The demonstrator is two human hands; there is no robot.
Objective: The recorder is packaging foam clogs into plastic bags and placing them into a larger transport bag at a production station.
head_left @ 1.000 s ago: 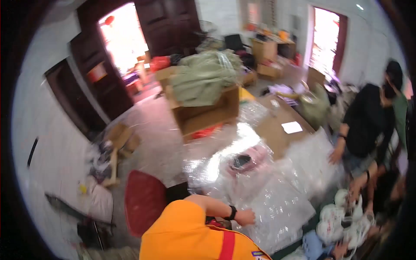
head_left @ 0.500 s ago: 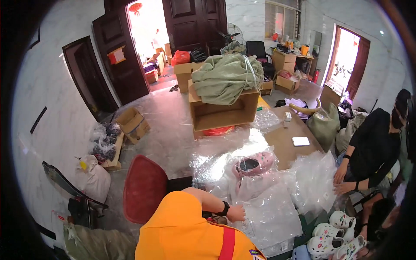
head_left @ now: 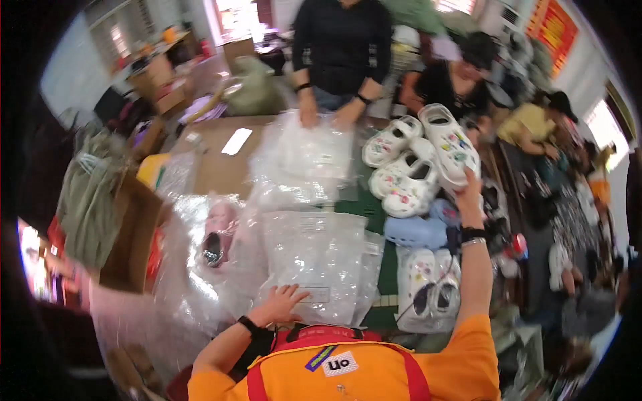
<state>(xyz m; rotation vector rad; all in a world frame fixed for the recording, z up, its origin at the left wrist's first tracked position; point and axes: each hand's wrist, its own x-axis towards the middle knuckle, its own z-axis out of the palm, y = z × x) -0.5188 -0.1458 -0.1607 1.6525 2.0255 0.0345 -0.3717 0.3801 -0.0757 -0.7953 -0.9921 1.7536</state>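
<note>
Right hand (head_left: 468, 189) grips white clog (head_left: 449, 144); left hand (head_left: 284, 302) on plastic bag (head_left: 314, 260).

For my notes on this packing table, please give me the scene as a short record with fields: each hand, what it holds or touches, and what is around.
left hand: left hand lies flat on the stack of clear plastic bags
right hand: right hand is raised, fingers on a white clog with coloured charms
near right hand: more white clogs, a pale blue clog, a bagged white pair
other people: a person in black presses another bag on the table
left side: cardboard box
</note>
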